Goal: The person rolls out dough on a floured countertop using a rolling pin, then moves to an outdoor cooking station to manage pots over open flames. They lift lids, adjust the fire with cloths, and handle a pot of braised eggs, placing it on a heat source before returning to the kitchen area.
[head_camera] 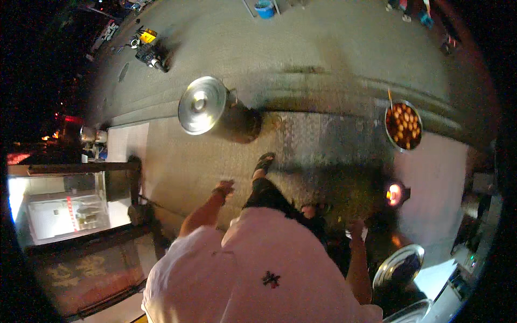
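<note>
My left hand (pixel 227 187) hangs at my side over the wet-looking pavement, its fingers somewhat apart and nothing visible in them. Low on the other side, my right hand (pixel 357 228) is dim and blurred around a small white item (pixel 364 234), possibly cloth or paper. A tall metal stockpot (pixel 244 123) with a shiny lid (pixel 202 105) stands on the ground ahead. To the right sits a round pot of egg-like pieces in dark brown liquid (pixel 404 125), a handle (pixel 390 97) sticking out. Nearer my right hand, a stove opening (pixel 394 194) glows orange.
Shiny round metal lids (pixel 398 266) lie close at my lower right. A lit glass display case (pixel 68 210) on a cart flanks my left. Farther off are a parked motorbike (pixel 149 54), a blue bucket (pixel 265 9) and people's feet (pixel 406 18).
</note>
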